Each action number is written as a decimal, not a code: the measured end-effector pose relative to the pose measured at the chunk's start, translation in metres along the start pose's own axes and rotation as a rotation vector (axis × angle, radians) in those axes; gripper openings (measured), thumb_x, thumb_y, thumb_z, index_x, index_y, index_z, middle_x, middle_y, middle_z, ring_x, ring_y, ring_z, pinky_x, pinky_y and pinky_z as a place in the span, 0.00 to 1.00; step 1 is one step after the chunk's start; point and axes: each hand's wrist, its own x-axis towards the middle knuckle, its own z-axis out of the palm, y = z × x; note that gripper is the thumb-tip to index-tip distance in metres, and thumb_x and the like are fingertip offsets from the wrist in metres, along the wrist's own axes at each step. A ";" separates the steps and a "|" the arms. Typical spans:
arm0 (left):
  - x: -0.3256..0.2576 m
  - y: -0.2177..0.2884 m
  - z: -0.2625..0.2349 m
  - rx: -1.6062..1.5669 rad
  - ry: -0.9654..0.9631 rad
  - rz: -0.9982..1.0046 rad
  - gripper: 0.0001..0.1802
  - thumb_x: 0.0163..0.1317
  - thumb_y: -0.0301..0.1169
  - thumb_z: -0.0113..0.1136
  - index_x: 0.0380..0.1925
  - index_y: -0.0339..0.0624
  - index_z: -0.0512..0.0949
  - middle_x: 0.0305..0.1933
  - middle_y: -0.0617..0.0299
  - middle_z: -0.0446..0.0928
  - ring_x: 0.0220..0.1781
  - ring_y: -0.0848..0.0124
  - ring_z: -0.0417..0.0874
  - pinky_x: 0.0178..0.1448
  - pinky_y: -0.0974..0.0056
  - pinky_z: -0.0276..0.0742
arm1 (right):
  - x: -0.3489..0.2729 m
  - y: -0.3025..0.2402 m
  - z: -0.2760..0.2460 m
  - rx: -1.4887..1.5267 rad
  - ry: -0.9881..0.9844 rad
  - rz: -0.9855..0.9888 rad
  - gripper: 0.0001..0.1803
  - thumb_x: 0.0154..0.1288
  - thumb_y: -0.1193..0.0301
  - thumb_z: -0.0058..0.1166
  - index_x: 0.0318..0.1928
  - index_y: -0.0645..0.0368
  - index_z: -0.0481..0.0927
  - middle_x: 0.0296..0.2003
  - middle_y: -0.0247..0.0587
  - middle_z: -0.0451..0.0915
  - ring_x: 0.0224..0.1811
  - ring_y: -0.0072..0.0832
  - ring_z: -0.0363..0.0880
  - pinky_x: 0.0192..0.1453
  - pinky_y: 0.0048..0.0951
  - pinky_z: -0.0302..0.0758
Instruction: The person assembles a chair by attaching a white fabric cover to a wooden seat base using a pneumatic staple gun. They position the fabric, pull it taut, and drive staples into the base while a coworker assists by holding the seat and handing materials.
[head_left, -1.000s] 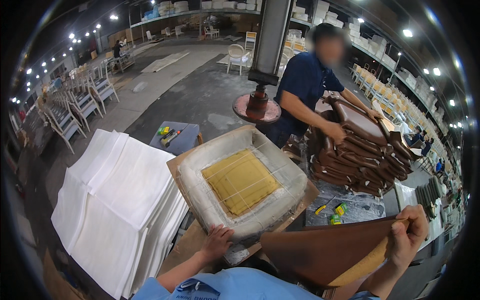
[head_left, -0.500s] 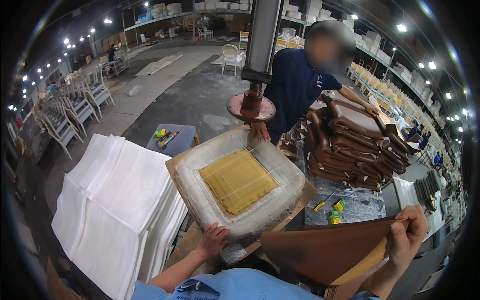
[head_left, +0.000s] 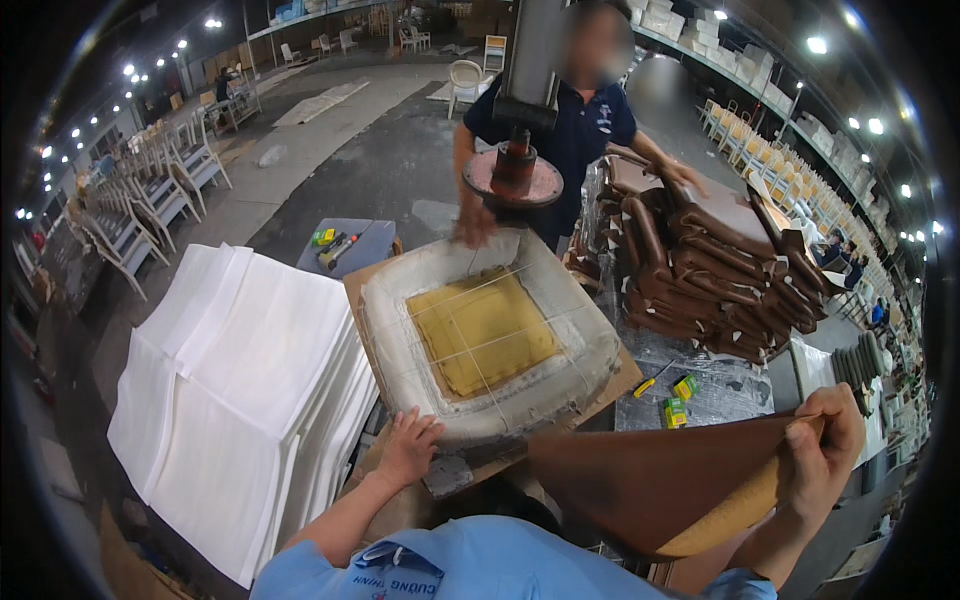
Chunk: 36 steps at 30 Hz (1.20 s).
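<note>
My right hand [head_left: 825, 455] pinches the upper corner of a brown leather-like sheet [head_left: 660, 480] with a tan underside, which hangs at the lower right. My left hand [head_left: 410, 448] lies with fingers outstretched on the near left edge of a square form [head_left: 570, 395]. This form has a thick, pale padded rim that looks wrapped in clear film, a yellow middle panel [head_left: 480, 335] and thin lines strung across it. A brown board [head_left: 625, 375] lies under the form. Above its far edge hangs a round press plate [head_left: 513, 178] on a column.
A co-worker [head_left: 570, 120] stands opposite, one hand near the form's far edge, the other on stacked brown covers [head_left: 700, 260]. White foam sheets [head_left: 230, 380] are piled at left. A yellow-handled tool [head_left: 645, 387] and small yellow-green boxes [head_left: 677, 410] lie at right. A side stand [head_left: 365, 245] holds tools.
The co-worker has shifted left and turned toward the form; one of their hands has lifted off its far corner. My left hand has slid slightly left; my right hand still grips the brown sheet.
</note>
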 end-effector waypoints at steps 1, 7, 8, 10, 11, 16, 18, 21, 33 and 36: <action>-0.001 -0.003 -0.001 0.014 0.014 0.000 0.32 0.64 0.35 0.73 0.69 0.52 0.78 0.76 0.56 0.74 0.83 0.43 0.66 0.85 0.31 0.59 | 0.000 -0.005 0.001 -0.004 -0.010 0.001 0.20 0.62 0.61 0.76 0.37 0.63 0.80 0.35 0.33 0.73 0.36 0.22 0.69 0.42 0.26 0.61; 0.000 0.030 -0.022 -0.266 0.119 -0.040 0.47 0.60 0.38 0.78 0.79 0.51 0.68 0.80 0.47 0.67 0.84 0.34 0.61 0.84 0.28 0.55 | 0.016 -0.012 0.035 0.113 -0.191 0.107 0.13 0.61 0.68 0.75 0.35 0.61 0.82 0.33 0.33 0.77 0.35 0.23 0.75 0.41 0.27 0.69; 0.019 0.067 -0.030 -0.472 0.168 0.102 0.51 0.59 0.39 0.79 0.81 0.51 0.65 0.82 0.43 0.63 0.85 0.33 0.59 0.84 0.27 0.54 | 0.021 -0.009 0.040 0.059 -0.223 0.048 0.11 0.63 0.71 0.73 0.35 0.62 0.82 0.32 0.33 0.77 0.35 0.21 0.74 0.40 0.27 0.69; 0.035 0.125 -0.048 -0.564 0.169 0.286 0.56 0.58 0.40 0.80 0.84 0.50 0.60 0.85 0.36 0.55 0.87 0.33 0.54 0.85 0.28 0.51 | 0.031 -0.001 0.057 0.114 -0.273 0.028 0.10 0.66 0.73 0.72 0.36 0.62 0.81 0.31 0.31 0.79 0.35 0.19 0.75 0.41 0.25 0.70; 0.041 0.143 -0.046 -0.560 0.181 0.286 0.55 0.58 0.38 0.80 0.84 0.49 0.60 0.86 0.36 0.54 0.87 0.32 0.54 0.85 0.27 0.50 | 0.037 -0.003 0.065 0.128 -0.301 0.055 0.10 0.68 0.72 0.71 0.36 0.62 0.81 0.30 0.29 0.79 0.35 0.16 0.75 0.41 0.25 0.71; 0.072 0.153 -0.010 -0.360 0.424 0.270 0.52 0.59 0.29 0.77 0.83 0.45 0.62 0.85 0.37 0.57 0.86 0.34 0.60 0.86 0.32 0.54 | 0.050 -0.004 0.084 0.230 -0.300 0.099 0.11 0.70 0.72 0.71 0.36 0.60 0.79 0.29 0.25 0.78 0.34 0.13 0.73 0.39 0.23 0.70; 0.083 0.147 -0.019 -0.590 0.483 0.316 0.47 0.59 0.27 0.77 0.79 0.44 0.68 0.81 0.38 0.65 0.82 0.37 0.68 0.83 0.38 0.63 | 0.048 0.001 0.083 0.230 -0.298 0.143 0.10 0.69 0.72 0.71 0.36 0.59 0.80 0.29 0.24 0.77 0.34 0.13 0.72 0.39 0.23 0.69; 0.070 0.136 -0.045 -1.069 0.443 0.237 0.29 0.64 0.24 0.74 0.66 0.37 0.82 0.67 0.46 0.83 0.68 0.53 0.85 0.73 0.51 0.81 | 0.047 0.009 0.055 0.140 -0.342 0.199 0.13 0.67 0.68 0.74 0.38 0.58 0.81 0.31 0.26 0.77 0.35 0.14 0.74 0.40 0.23 0.70; -0.001 0.013 -0.257 -1.498 -0.167 -0.139 0.25 0.71 0.31 0.70 0.64 0.30 0.80 0.62 0.49 0.86 0.63 0.64 0.87 0.69 0.60 0.81 | 0.043 0.048 0.049 -0.154 -0.718 -0.070 0.13 0.51 0.80 0.69 0.41 0.61 0.88 0.32 0.46 0.86 0.38 0.49 0.87 0.44 0.41 0.81; 0.031 -0.051 -0.234 -1.368 -0.234 -0.421 0.23 0.74 0.33 0.68 0.63 0.32 0.82 0.64 0.52 0.86 0.64 0.65 0.87 0.69 0.59 0.82 | 0.093 0.091 0.113 -0.181 -0.712 -0.274 0.09 0.57 0.74 0.71 0.38 0.60 0.88 0.32 0.49 0.85 0.37 0.52 0.86 0.43 0.45 0.81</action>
